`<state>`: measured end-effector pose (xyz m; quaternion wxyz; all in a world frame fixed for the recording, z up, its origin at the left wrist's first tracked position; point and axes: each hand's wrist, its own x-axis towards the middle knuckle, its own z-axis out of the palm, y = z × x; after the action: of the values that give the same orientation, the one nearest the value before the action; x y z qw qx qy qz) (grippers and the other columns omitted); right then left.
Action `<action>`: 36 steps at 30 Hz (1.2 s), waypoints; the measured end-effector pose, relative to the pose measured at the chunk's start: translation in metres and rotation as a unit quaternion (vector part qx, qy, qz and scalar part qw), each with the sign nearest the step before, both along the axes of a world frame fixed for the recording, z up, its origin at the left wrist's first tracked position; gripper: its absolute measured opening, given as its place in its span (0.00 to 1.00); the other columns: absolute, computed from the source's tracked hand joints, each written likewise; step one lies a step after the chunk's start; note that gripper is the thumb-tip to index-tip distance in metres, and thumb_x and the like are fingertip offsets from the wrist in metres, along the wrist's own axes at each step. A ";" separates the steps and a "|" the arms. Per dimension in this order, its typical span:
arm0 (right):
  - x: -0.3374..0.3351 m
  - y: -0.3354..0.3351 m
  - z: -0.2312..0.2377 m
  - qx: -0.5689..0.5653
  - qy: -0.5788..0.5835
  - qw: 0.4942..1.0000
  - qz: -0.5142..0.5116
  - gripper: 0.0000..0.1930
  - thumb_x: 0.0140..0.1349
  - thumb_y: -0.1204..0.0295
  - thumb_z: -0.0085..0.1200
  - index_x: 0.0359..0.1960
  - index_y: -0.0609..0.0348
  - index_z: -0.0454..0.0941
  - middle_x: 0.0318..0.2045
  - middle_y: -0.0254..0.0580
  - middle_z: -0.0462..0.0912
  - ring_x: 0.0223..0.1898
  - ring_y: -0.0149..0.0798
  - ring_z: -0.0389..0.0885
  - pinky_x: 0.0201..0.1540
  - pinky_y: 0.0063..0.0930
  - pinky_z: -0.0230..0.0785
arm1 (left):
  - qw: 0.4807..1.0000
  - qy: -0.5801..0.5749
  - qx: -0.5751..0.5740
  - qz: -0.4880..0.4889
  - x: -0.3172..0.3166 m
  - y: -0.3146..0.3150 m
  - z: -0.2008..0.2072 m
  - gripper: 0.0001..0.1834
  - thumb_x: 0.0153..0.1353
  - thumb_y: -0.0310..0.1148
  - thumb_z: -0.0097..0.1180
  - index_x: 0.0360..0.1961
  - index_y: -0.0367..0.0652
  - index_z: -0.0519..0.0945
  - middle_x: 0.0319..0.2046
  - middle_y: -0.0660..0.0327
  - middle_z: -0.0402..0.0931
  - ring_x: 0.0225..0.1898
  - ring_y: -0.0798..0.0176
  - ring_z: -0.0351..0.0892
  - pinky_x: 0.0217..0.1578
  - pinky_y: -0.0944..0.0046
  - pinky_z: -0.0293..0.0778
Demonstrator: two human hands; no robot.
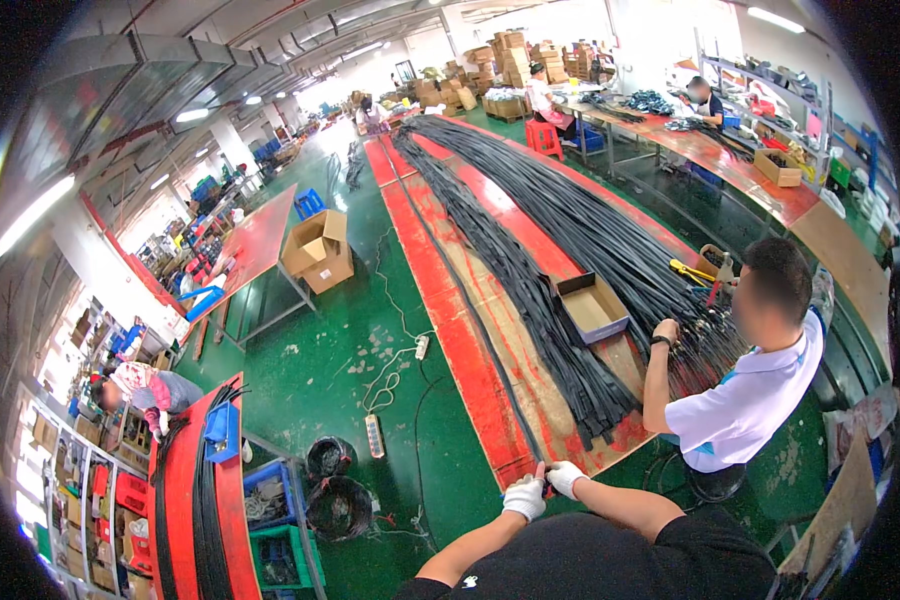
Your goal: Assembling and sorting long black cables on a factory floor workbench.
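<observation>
Both of my hands wear white gloves and meet at the near end of the long red table (473, 387). A long thin black strip (511, 405) runs down the table's left side to them; whether it is a cable or a sleeve I cannot tell. My left hand (525, 497) is closed on the strip's near end, thumb on top. Close on its right, my right hand (567, 479) has its fingers curled in at the same spot. What lies between those fingers is too small to make out. Several black strips lie in a bundle (560, 375) just beyond.
A shallow open carton (592, 308) rests on the strips. At my right a seated co-worker (760, 360) handles a wider bundle of black strips (610, 235). On the green floor to the left are a power strip (374, 436), trailing cords and black bins (340, 508).
</observation>
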<state>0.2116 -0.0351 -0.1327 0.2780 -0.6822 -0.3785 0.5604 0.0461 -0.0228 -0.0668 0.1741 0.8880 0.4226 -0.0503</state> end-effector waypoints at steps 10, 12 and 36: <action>0.001 0.000 -0.012 -0.017 0.013 1.000 -0.009 0.14 0.72 0.70 0.51 0.52 0.61 0.86 0.32 0.42 0.87 0.26 0.37 0.81 0.28 0.36 0.74 | 1.000 0.005 -0.018 0.017 0.003 -0.005 0.013 0.45 0.60 0.34 0.58 0.80 0.46 0.60 0.55 0.44 0.81 0.55 0.43 0.85 0.55 0.46 0.80; 0.002 0.000 -0.011 -0.022 0.003 1.000 -0.009 0.14 0.72 0.70 0.51 0.51 0.60 0.87 0.32 0.42 0.87 0.27 0.37 0.81 0.28 0.36 0.73 | 1.000 0.006 -0.017 0.016 0.003 -0.005 0.012 0.46 0.59 0.35 0.59 0.80 0.47 0.60 0.55 0.44 0.81 0.54 0.43 0.85 0.55 0.46 0.80; -0.008 -0.006 0.005 -0.016 -0.074 0.995 0.067 0.20 0.73 0.59 0.52 0.51 0.62 0.87 0.43 0.51 0.90 0.42 0.48 0.88 0.45 0.40 0.77 | 0.998 0.022 -0.017 0.055 0.001 -0.010 0.001 0.48 0.60 0.38 0.63 0.81 0.47 0.57 0.53 0.45 0.80 0.53 0.41 0.84 0.53 0.46 0.80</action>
<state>0.2037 -0.0411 -0.1272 0.2004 -0.6995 -0.4337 0.5315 0.0473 -0.0324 -0.0654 0.1828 0.8589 0.4737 -0.0671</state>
